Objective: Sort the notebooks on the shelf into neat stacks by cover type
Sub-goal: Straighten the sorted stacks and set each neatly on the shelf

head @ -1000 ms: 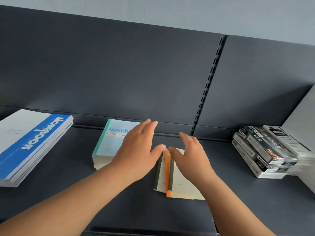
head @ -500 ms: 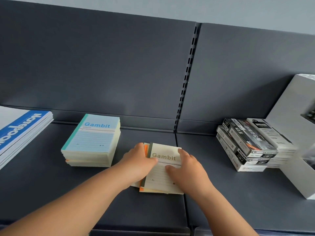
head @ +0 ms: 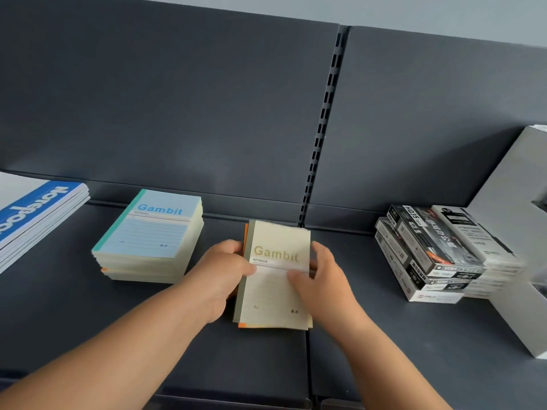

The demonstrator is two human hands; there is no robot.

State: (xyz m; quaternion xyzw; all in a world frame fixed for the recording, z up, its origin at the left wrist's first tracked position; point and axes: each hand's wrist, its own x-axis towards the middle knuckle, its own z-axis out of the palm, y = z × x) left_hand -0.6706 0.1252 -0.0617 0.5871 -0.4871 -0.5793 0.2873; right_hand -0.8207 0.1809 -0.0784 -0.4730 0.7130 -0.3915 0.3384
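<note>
A small pile of Gambit notebooks (head: 275,279) lies in the middle of the dark shelf (head: 384,335), a cream cover on top and an orange one peeking out beneath. My left hand (head: 220,276) grips the pile's left edge, thumb on the cover. My right hand (head: 321,281) holds the right edge, thumb across the cream cover. To the left stands a taller stack of Gambit notebooks (head: 151,238) topped by a light blue cover with a teal spine. At the far left lie several large white-and-blue notebooks (head: 32,214).
A stack of black-and-white boxes (head: 438,255) sits at the right, with a large grey box (head: 521,232) beyond it. A slotted upright (head: 321,125) divides the shelf's back panel.
The view shifted left to right. Both hands went from resting on the fanned pile to clasping its two sides, and the cream notebook now lies squarely on top.
</note>
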